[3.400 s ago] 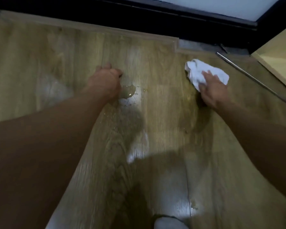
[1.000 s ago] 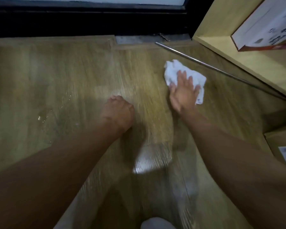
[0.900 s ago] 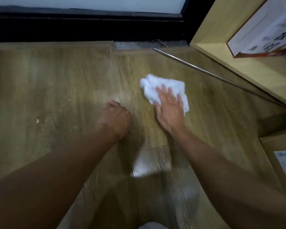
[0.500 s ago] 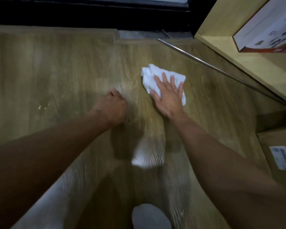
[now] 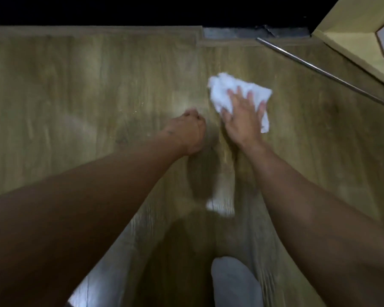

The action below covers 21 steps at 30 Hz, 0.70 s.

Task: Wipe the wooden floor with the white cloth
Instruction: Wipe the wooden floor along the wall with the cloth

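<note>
A crumpled white cloth lies on the wooden floor right of centre. My right hand presses flat on it with fingers spread and straight, covering its lower half. My left hand rests on the floor just left of the cloth, curled into a fist with nothing in it. Both bare forearms reach in from below. The floor near the hands shows faint wet streaks and a bright glare patch.
A thin metal rod lies diagonally on the floor at the upper right. A pale wooden shelf unit stands at the right edge. A dark door threshold runs along the top. A white-socked foot shows at the bottom.
My right hand slid the cloth from near the rod leftward toward my left fist, then a little right and away again. The left fist stayed planted on the floor.
</note>
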Motion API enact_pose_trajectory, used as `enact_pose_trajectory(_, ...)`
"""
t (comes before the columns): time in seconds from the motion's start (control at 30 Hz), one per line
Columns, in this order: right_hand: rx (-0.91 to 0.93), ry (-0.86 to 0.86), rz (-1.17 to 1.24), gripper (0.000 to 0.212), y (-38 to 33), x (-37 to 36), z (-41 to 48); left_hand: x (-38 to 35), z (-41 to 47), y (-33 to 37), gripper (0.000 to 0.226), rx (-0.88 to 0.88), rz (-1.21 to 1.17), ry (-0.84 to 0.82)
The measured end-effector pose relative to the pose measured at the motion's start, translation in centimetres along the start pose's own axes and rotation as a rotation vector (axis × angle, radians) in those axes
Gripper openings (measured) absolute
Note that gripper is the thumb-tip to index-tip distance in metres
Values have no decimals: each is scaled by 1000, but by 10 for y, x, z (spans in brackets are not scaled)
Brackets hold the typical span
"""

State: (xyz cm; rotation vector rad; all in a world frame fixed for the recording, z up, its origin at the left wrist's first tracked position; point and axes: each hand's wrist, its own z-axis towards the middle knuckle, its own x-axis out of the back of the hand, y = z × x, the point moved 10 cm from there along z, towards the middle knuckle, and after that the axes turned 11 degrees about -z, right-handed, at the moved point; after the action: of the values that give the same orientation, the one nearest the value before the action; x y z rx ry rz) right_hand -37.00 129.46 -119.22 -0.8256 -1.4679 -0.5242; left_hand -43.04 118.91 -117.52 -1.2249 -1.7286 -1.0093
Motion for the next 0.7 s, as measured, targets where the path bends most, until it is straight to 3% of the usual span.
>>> enact_pose_trajectory(0.07,194,10,9,52,-30,-3,-29,-5,-1,2,53,-34,27,30)
enact_pose_trajectory(0.13,248,60,46,48,-14,4,-60,-12,-3,-9,59,-11,-53,30)
enact_pose_trajectory(0.2,184,81,110,46,20,13,-64,-13,-5,-26,60,0,-161,23)
enact_pose_trajectory(0.27,0,75,129,45,46,18,-38,-13,-9,-37,61,-35,-184,-11)
enact_pose_trajectory(0.33,-131,38,43,48,36,12,-1,-14,-12,-43,70,-66,-174,-64)
enact_pose_trajectory(0.43,6,-8,-18,52,-32,-2,17,-2,-15,-40,59,-123,-147,-61)
enact_pose_trajectory(0.53,197,34,170,52,-67,-3,-24,19,-23,-36,43,-165,-150,46)
enact_pose_trajectory(0.6,133,73,333,46,-45,4,-45,21,-33,-42,40,-149,-105,89)
enact_pose_trajectory(0.7,-17,86,289,42,-20,6,-37,13,-46,-54,36,-109,-27,97)
